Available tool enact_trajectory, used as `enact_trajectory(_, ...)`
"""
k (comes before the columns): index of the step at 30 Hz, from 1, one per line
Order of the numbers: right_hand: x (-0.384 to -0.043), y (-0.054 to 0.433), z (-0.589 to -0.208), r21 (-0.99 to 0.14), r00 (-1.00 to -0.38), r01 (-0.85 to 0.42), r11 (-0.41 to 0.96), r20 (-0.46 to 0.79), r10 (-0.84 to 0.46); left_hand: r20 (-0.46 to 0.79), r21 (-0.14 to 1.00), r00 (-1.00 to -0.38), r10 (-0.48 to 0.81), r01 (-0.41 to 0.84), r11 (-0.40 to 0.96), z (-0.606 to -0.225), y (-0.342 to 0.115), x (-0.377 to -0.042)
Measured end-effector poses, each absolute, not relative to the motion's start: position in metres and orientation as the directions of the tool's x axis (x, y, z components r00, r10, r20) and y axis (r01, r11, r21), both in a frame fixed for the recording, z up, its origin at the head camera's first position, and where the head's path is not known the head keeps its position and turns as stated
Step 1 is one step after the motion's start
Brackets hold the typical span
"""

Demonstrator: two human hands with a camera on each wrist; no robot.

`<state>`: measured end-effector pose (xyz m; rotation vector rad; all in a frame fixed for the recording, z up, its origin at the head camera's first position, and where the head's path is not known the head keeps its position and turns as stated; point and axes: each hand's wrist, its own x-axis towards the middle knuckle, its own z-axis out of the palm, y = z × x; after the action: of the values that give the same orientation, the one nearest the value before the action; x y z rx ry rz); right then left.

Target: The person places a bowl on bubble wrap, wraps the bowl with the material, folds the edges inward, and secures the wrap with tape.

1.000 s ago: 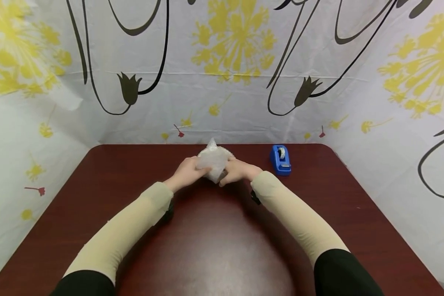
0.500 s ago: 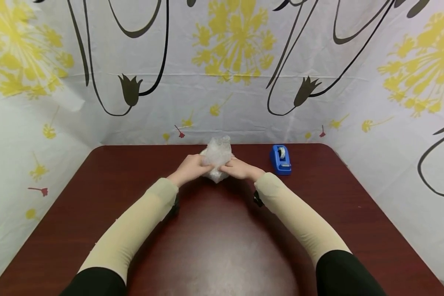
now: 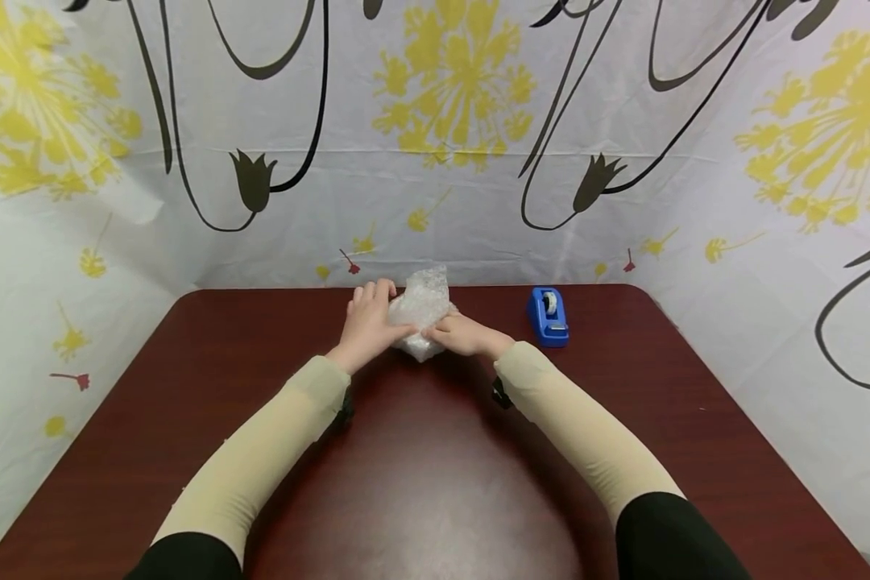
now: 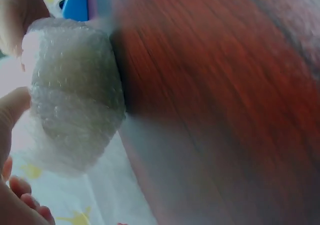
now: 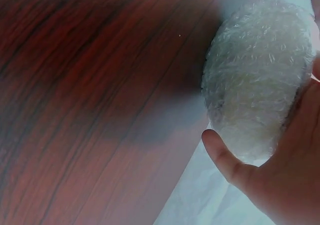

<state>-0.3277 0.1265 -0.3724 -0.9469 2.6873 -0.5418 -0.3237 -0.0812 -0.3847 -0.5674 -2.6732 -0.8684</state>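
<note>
A bundle of bubble wrap (image 3: 424,300) stands near the far edge of the table, between both hands. In the left wrist view the bubble wrap (image 4: 77,85) goes round a pale, rounded thing that shows only dimly. My left hand (image 3: 365,324) has its thumb at the bundle's near side, while its fingers are raised and spread off to the left. My right hand (image 3: 470,334) holds the wrap from the right, thumb on top and fingers partly hidden behind. In the right wrist view one finger (image 5: 222,157) stretches along the bundle's lower end.
A blue tape dispenser (image 3: 548,316) with a roll in it stands at the back right of the dark red-brown table (image 3: 406,467). A patterned white cloth (image 3: 435,217) hangs right behind the table's far edge and along both sides.
The wrap's loose flap has been drawn up and over between the hands. My left fingers have lifted off the bundle and spread, while the right hand keeps its hold.
</note>
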Motion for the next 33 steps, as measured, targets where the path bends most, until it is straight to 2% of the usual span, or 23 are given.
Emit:
enact_trajectory(2,-0.328,0.126,-0.373,-0.418,-0.759,-0.561,0.715,-0.085,-0.645,0.359,0.495,-0.892,0.274,0.431,0.754,-0.383,-0.08,-0.321)
enact_trajectory(10,-0.332,0.126,-0.375,-0.528,-0.762,-0.53,0.663,-0.046,-0.646,0.302,0.501,-0.908,0.29,0.41,0.762,-0.377,-0.071,-0.311)
enact_trajectory(15,-0.335,0.127,-0.377,-0.555,-0.772,-0.501,0.664,-0.059,-0.633,0.295,0.572,-0.907,0.3,0.42,0.704,-0.374,-0.072,-0.306)
enact_trajectory(18,-0.336,0.129,-0.379,-0.552,-0.774,-0.507,0.662,-0.046,-0.631,0.298,0.577,-0.884,0.359,0.467,0.67,-0.372,-0.075,-0.303)
enact_trajectory(21,-0.336,0.131,-0.378,-0.553,-0.781,-0.503,0.664,-0.038,-0.623,0.295,0.475,-0.823,0.486,0.568,0.673,-0.37,-0.078,-0.301)
enact_trajectory(25,-0.334,0.131,-0.376,-0.526,-0.782,-0.52,0.673,-0.025,-0.623,0.208,0.244,-0.75,0.627,0.661,0.71,-0.369,-0.081,-0.297)
enact_trajectory(28,-0.332,0.13,-0.376,-0.487,-0.798,-0.517,0.704,-0.024,-0.603,0.129,0.125,-0.746,0.653,0.666,0.736,-0.371,-0.081,-0.295)
enact_trajectory(33,-0.33,0.129,-0.377,-0.46,-0.821,-0.498,0.735,-0.023,-0.57,0.097,0.037,-0.754,0.649,0.655,0.755,-0.374,-0.078,-0.296)
